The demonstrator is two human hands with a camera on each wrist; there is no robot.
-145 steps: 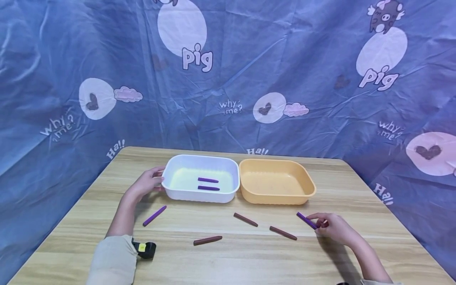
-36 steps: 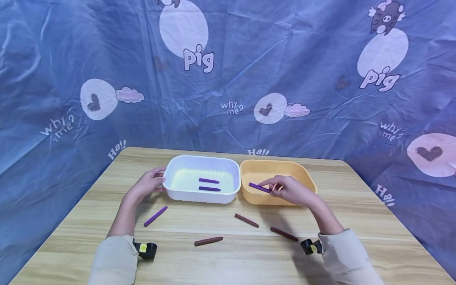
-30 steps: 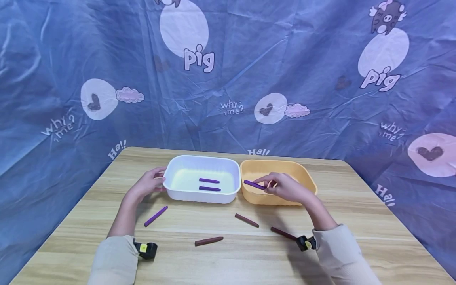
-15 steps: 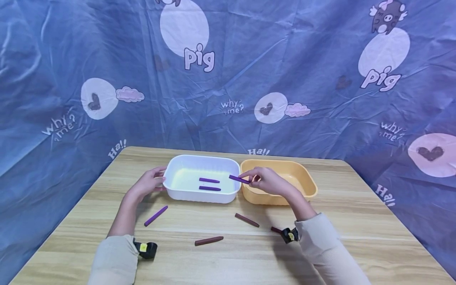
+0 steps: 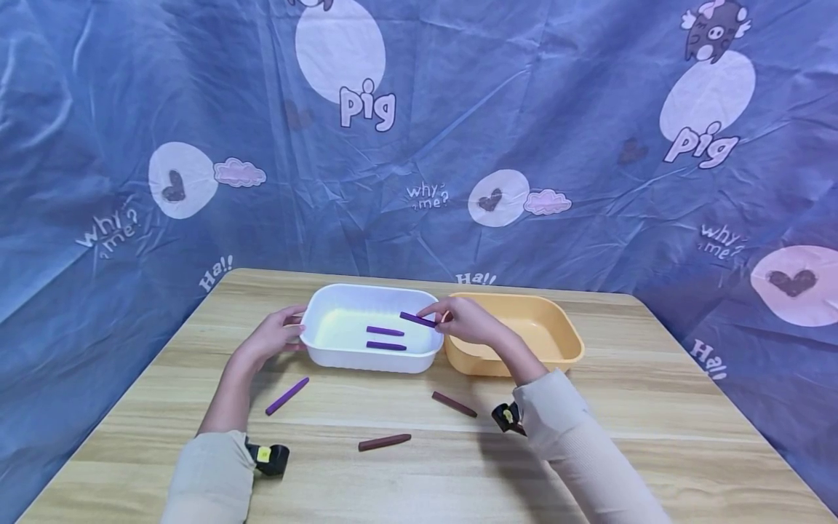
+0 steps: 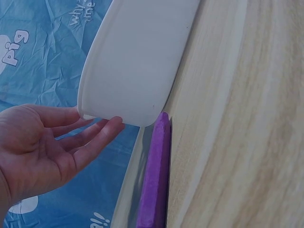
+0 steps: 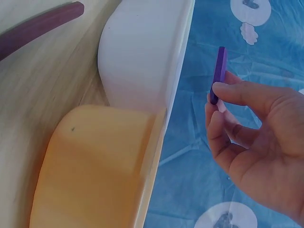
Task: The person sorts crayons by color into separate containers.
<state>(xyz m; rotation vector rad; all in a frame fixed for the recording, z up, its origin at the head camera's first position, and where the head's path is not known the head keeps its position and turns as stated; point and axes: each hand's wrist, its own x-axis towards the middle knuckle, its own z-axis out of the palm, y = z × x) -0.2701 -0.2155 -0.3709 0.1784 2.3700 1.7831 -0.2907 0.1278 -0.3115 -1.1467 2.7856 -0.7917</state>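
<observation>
At the left of the desk, the left hand rests extended fingers against the end wall of the white tray; no grip around it is seen. Over the tray's right part is the held purple crayon, pinched near one end between thumb and fingers of the right hand. Crayon judged light, stiff and waxy, liable to slip or snap (bending being the likelier fault); hold advised nearer mid-length. Compared with half a second ago, crayon and right hand have shifted left, from above the adjoining rims; the left hand is unchanged.
</observation>
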